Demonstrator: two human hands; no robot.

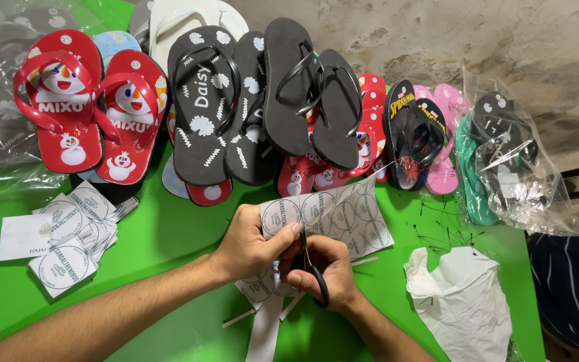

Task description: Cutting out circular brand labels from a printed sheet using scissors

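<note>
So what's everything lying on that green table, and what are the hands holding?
table: one, bright green, under everything
red sandals: one pair, red with snowman pictures, far left
black patterned sandals: one pair, black with white marks, back centre
plain black sandals: one pair, right of the patterned pair
pink sandals: one pair, back right
bagged sandals: black, in a clear bag, far right
cut labels: a small pile, white squares with round print, left
white bag: one, crumpled, front right
label sheet: one, white with round prints, centre, held up
scissors: one, black, cutting the sheet
left hand: grips the label sheet
right hand: works the scissors
</note>
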